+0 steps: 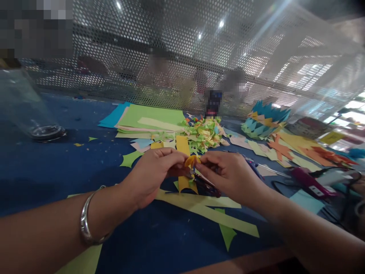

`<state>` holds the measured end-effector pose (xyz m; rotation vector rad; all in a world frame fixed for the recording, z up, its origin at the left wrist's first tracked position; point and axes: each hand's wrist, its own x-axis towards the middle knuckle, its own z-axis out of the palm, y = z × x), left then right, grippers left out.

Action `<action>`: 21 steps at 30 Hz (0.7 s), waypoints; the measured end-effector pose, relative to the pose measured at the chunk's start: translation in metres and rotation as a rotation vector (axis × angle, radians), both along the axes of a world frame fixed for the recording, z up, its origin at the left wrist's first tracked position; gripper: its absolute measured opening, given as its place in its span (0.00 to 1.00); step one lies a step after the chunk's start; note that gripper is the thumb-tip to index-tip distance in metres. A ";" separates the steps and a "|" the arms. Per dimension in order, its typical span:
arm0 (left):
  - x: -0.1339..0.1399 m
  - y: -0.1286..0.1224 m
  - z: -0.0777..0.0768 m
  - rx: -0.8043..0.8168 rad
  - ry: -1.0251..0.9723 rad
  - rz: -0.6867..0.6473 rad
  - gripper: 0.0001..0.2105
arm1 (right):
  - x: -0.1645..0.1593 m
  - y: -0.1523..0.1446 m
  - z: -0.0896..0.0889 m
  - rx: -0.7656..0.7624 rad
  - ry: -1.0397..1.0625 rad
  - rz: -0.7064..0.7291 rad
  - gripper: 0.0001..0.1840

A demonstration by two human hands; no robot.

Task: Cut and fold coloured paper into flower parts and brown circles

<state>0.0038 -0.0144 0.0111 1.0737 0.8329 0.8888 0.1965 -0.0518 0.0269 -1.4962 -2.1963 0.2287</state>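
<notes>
Between my two hands is a small folded piece of yellow-orange paper (192, 161). My left hand (162, 167) pinches its left side with thumb and fingers. On the other side my right hand (225, 171) pinches it too, with the fingertips close together. Beneath the hands lie dark-handled scissors (207, 185), partly covered by my right hand. A yellow paper strip (183, 144) runs under the folded piece, and pale yellow-green strips (211, 215) lie crossed nearer to me. A heap of small folded paper bits (203, 135) sits just beyond.
Stacked coloured sheets (156, 114) lie at the back left, near a clear jar (25, 106). At the back right stands a blue paper crown-like ring (261, 121). Orange cutouts (281, 148) and a magenta power strip (310, 182) with cables are at right. A perforated screen (182, 38) borders the blue table.
</notes>
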 end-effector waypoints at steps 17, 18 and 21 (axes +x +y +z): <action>-0.001 0.009 -0.001 0.234 0.353 -0.107 0.06 | 0.009 0.010 -0.014 -0.293 0.372 0.117 0.15; -0.001 0.010 -0.002 0.249 0.366 -0.098 0.06 | 0.009 0.010 -0.015 -0.316 0.387 0.113 0.15; -0.001 0.013 -0.005 0.322 0.430 -0.100 0.06 | 0.009 0.011 -0.016 -0.310 0.359 0.091 0.15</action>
